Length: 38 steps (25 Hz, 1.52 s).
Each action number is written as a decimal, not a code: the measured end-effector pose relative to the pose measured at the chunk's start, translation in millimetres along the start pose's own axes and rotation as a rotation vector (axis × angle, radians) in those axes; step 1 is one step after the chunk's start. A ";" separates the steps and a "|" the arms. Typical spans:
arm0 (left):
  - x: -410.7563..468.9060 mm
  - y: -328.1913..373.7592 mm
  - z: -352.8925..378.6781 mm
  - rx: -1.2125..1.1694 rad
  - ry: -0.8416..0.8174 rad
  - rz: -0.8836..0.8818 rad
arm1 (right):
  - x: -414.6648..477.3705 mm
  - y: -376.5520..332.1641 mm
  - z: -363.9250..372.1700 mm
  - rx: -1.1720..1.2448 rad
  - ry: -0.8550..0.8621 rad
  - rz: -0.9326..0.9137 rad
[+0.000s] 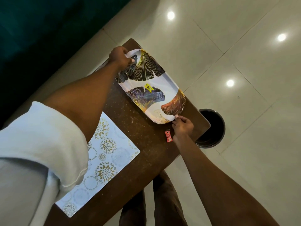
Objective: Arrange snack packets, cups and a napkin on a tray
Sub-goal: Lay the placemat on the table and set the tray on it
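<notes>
We have the tray (167, 86) at both ends, on the brown table (138, 128) along its right-hand edge. Left hand (118, 57) curls round the far-end handle cutout, and right hand (182, 126) pinches the near rim with its fingertips (176, 117). Step looks like squaring the tray up.

To do it well, we slide it flat with even pull from both ends and move it inward. The near corner sits close to the table edge, with a bin (211, 128) below.

Long axis runs far-left to near-right, parallel to that edge. Tray is face up and bare except for a price sticker (149, 88). Red snack packet (168, 135) lies just beside the right hand, off the tray. Placemat (104, 154) is well apart.
</notes>
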<state>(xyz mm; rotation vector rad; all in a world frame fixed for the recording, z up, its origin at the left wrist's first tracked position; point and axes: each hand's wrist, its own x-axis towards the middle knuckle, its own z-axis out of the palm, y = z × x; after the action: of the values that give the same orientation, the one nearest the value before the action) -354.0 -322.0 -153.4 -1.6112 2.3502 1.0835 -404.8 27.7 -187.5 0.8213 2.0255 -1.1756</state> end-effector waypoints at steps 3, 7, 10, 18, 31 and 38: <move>-3.2 -3.4 -0.8 -0.032 0.017 -0.021 | 2.1 -4.4 2.8 0.035 -0.015 0.019; -22.1 -16.3 -6.2 -0.078 0.079 -0.070 | -2.0 -8.2 1.3 0.039 0.005 -0.010; -45.3 -38.0 -19.8 -0.128 0.135 -0.141 | -10.6 -15.5 1.5 0.032 -0.042 -0.099; -156.5 -170.7 -72.9 -0.407 0.339 -0.433 | -58.1 -49.2 52.8 -0.209 -0.259 -0.523; -383.7 -376.6 -65.8 -0.861 0.544 -0.868 | -184.0 45.7 165.7 -0.726 -0.675 -0.754; -450.2 -415.2 -7.1 -0.944 0.530 -0.995 | -188.6 114.1 155.4 -0.884 -0.628 -0.571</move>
<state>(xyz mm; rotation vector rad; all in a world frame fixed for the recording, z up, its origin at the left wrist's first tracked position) 196.8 -54.1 -153.7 -3.1072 0.6976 1.6373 -170.3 -101.9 -156.5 -0.5252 1.9468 -0.5441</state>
